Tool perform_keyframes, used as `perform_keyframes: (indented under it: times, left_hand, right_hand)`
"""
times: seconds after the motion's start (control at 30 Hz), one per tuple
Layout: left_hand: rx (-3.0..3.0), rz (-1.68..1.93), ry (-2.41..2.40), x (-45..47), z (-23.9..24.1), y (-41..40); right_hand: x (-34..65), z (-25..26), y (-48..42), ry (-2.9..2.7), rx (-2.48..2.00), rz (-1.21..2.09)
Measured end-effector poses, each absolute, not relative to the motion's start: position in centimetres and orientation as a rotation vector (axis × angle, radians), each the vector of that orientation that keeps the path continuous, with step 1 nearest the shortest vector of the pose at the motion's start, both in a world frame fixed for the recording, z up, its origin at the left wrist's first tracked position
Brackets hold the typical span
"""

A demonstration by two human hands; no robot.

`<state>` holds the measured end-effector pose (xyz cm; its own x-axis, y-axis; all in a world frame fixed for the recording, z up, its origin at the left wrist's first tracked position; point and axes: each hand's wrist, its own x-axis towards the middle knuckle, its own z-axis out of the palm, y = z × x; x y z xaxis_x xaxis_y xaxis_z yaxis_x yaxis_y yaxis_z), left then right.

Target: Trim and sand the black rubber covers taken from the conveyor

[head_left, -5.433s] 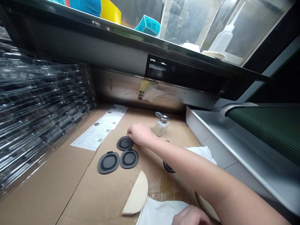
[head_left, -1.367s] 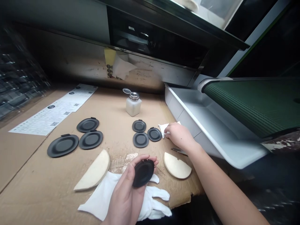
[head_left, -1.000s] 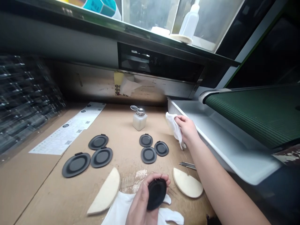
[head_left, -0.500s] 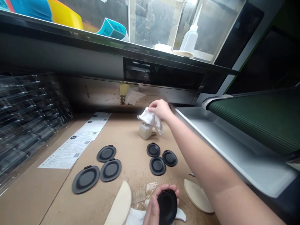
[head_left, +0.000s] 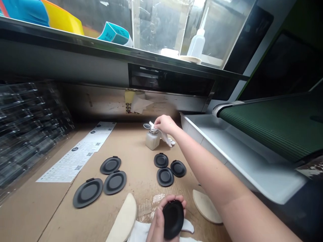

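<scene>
My left hand [head_left: 161,220] grips a black oval rubber part [head_left: 173,218] at the bottom of the view, fingers wrapped round it. My right hand [head_left: 164,123] reaches forward and presses a small white cloth [head_left: 165,137] onto the metal top of a white pump bottle [head_left: 152,138]. Three small black discs [head_left: 166,168] lie just in front of the bottle. Three larger black discs [head_left: 104,178] lie to the left on the cardboard [head_left: 50,208].
Two cream half-round pads [head_left: 124,220] [head_left: 205,210] and a white glove [head_left: 141,232] lie near my left hand. Printed label sheets [head_left: 80,151] sit at the left, stacked clear trays [head_left: 27,124] beyond them. A white tray [head_left: 242,158] and green conveyor belt [head_left: 272,124] run along the right.
My right hand picked up the white cloth beside the small discs, carried it forward to the pump bottle and now presses it down on the top. My left hand still holds the black part.
</scene>
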<state>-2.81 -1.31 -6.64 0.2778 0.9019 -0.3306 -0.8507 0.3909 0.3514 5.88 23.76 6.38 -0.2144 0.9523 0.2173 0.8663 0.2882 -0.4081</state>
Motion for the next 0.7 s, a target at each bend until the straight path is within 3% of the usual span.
perform_keyframes:
  times: [0.23, 0.43, 0.7]
  left_hand:
    - [0.103, 1.231, 0.508, -2.6, -6.0, -1.5]
    - [0.061, 1.238, 0.509, -2.6, -5.3, -1.9]
    - [0.129, 1.292, 0.498, -2.7, -3.9, -2.5]
  right_hand:
    - [4.5, 7.3, 24.5, -2.314, -1.701, 0.264]
    - [6.5, 9.1, 22.4, -2.058, -1.610, 0.134]
    - [14.3, 10.4, 8.4, -1.419, -1.158, -0.030]
